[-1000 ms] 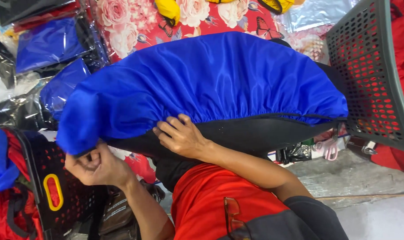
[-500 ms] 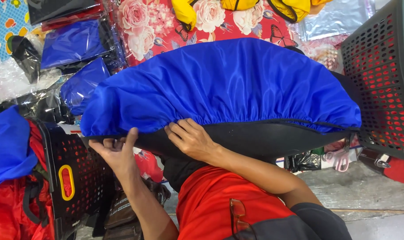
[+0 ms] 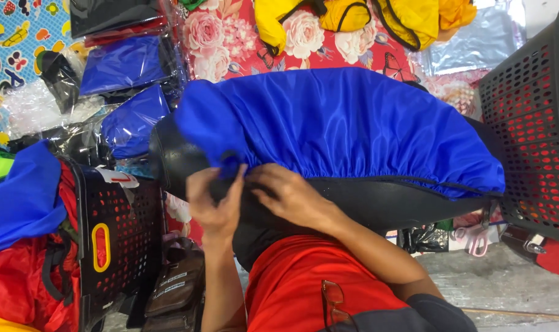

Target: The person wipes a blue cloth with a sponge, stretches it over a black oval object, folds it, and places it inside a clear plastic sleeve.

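Surface: red floral mat [image 3: 353,43], crowded floor.
Seat [image 3: 365,203]: black, on lap, long axis left-right, narrow end left.
Cover [image 3: 341,123]: blue, stretched over seat.
Left hand [image 3: 215,206]: fingers pinched on cover edge at narrow end.
Right hand [image 3: 289,197]: fingers spread, pressing seat rim.
Around: black crate [image 3: 116,233] left, grey basket [image 3: 531,123] right, bagged blue covers [image 3: 122,64].

You're working in bright, even daylight with soft shadows only. The blue satin cover [image 3: 347,123] shows a gentle sheen along its folds, no harsh glare. Clear plastic wrap [image 3: 36,107] at nine o'clock glints white. Focus is sharp centrally; edges at three o'clock bend slightly.
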